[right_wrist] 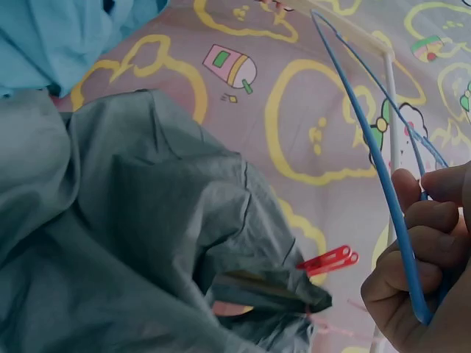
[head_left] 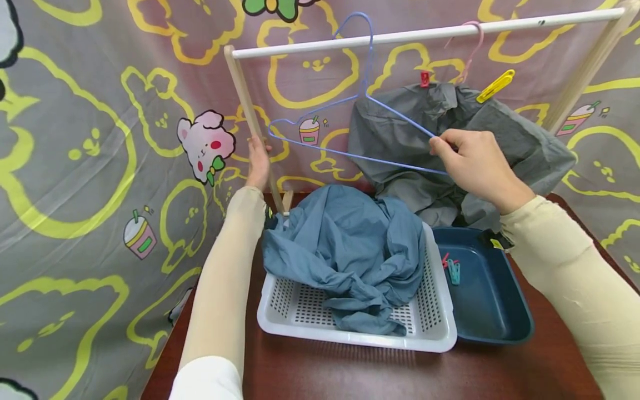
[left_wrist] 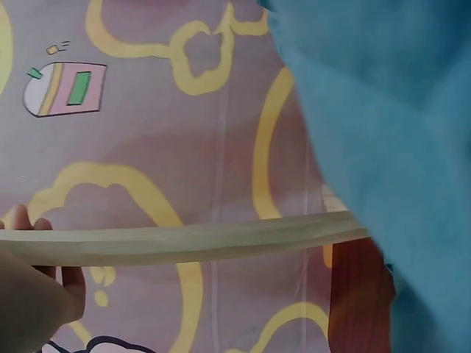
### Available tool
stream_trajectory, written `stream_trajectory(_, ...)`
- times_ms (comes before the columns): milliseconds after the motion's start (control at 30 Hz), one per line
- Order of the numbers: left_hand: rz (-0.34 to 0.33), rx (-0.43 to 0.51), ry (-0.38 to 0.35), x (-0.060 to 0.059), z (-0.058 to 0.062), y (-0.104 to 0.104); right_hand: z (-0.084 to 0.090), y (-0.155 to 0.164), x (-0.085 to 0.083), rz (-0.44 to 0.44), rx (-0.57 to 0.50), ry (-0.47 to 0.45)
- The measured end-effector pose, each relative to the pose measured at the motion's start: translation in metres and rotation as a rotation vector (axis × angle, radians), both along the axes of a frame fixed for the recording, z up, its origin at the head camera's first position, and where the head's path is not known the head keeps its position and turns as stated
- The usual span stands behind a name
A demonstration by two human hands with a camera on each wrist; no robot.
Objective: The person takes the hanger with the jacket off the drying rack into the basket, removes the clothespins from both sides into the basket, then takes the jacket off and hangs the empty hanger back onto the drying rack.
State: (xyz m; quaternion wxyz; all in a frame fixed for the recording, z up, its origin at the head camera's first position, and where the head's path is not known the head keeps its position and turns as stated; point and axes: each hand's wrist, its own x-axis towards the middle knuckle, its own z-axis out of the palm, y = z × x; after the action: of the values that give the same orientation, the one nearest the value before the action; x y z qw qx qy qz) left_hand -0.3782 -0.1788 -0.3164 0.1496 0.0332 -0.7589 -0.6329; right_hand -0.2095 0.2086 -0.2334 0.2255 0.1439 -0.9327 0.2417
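Observation:
My right hand [head_left: 480, 164] grips one end of a blue hanger [head_left: 400, 114], with its fingers curled round the wire. The hanger's hook is looped over the white rod [head_left: 430, 34], and its frame tilts, with no cloth on it. At the left, my left hand [head_left: 258, 161] holds the wooden post [left_wrist: 184, 244] of the rack, with fingers on both sides of it. Below the hanger, a heap of blue cloth [head_left: 345, 239] fills much of a white perforated basket [head_left: 360, 343] and drapes over its left and back rims.
Right of the hanger, a grey garment [head_left: 400, 122] hangs from a pink hanger [head_left: 472, 53], with a red clip [head_left: 425, 79] and a yellow clip [head_left: 495, 86] on it. A dark blue tray [head_left: 492, 300] with several small clips [head_left: 454, 271] stands beside the basket on a brown table [head_left: 310, 372].

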Motion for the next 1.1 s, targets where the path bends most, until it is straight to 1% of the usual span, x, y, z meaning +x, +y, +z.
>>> stream_trajectory(133,0.016,0.020,0.020,-0.003,-0.004,0.001,0.007,-0.013,-0.008,0.006,0.017,0.005)
stream_trajectory(300,0.016,0.014,0.068,-0.003,-0.008,0.001,0.011,-0.027,-0.017,0.020,0.008,-0.025)
stream_trajectory(567,0.023,0.037,0.026,-0.006,-0.007,0.003,0.013,-0.047,-0.036,0.068,-0.010,-0.038)
stream_trajectory(700,0.014,0.022,0.041,-0.005,-0.006,0.004,0.016,-0.060,-0.045,0.082,-0.018,-0.034)
stream_trajectory(833,0.008,0.014,0.059,-0.004,-0.006,0.004,0.019,-0.076,-0.053,0.097,-0.001,-0.041)
stream_trajectory(1100,0.012,0.000,0.033,-0.004,-0.008,0.001,0.015,-0.107,-0.063,0.121,-0.017,-0.127)
